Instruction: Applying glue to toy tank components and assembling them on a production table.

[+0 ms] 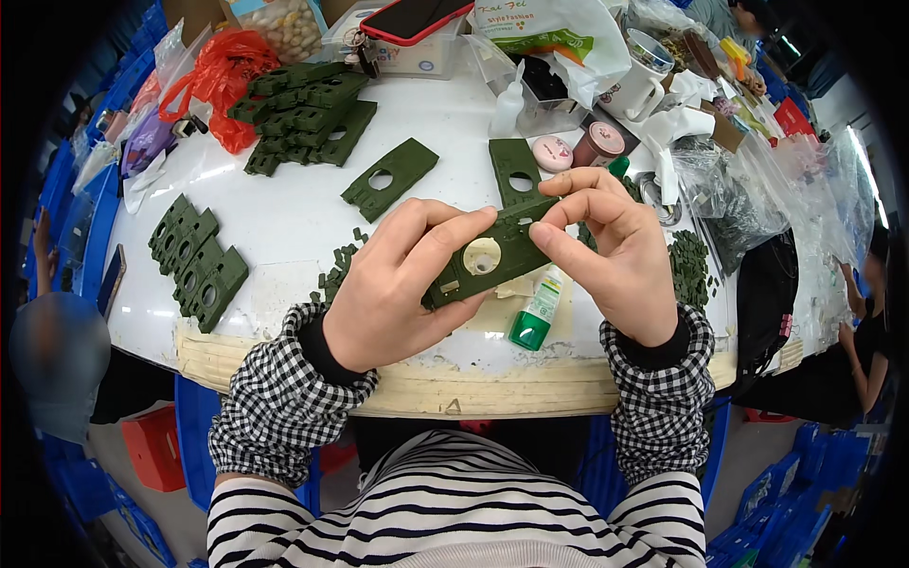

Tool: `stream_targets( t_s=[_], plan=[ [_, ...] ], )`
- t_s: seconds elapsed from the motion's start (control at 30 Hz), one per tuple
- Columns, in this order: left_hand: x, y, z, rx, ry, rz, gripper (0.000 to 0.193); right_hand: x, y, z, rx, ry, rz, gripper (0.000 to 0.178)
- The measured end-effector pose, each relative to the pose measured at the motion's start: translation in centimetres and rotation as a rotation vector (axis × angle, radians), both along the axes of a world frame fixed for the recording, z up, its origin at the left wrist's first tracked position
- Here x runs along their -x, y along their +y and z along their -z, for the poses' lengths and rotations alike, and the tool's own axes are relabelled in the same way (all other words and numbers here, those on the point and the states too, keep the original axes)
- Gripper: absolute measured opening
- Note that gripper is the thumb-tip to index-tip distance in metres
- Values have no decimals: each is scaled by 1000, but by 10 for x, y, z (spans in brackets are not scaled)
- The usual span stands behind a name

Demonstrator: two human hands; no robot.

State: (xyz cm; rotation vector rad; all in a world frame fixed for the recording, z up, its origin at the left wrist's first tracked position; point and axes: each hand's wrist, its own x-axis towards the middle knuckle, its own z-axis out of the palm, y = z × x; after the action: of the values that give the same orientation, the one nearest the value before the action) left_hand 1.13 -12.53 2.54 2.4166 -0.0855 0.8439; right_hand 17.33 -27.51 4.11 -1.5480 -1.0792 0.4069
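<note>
My left hand (393,284) grips the near left end of a dark green plastic model hull plate (516,248), which is held tilted above the table. A round hole pierces the plate, and pale light shows through it. At the plate's far right end, the thumb and forefinger of my right hand (615,251) close on its edge; whether a tiny part sits between them is hidden. Below the plate, a small glue bottle with a green cap (540,312) lies on the table. Just beyond are two similar flat plates, one to the left (402,177) and one behind (512,156).
Stacked green hull pieces (308,114) lie far left, with a row of them (199,265) nearer. Small green parts are heaped at right (691,270) and beside my left hand (338,270). A white mug (639,80), a red-cased phone (417,19) and plastic bags (739,204) crowd the edges.
</note>
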Motion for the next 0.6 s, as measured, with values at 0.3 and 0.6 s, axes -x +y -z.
stream_targets(
  t_s=[0.3,0.6],
  plan=[
    [0,0,0,0,-7,-2,63,1,3,4,-31,-36,31,13],
    [1,0,-1,1,-5,-5,63,3,4,3,-33,23,22,11]
  ],
)
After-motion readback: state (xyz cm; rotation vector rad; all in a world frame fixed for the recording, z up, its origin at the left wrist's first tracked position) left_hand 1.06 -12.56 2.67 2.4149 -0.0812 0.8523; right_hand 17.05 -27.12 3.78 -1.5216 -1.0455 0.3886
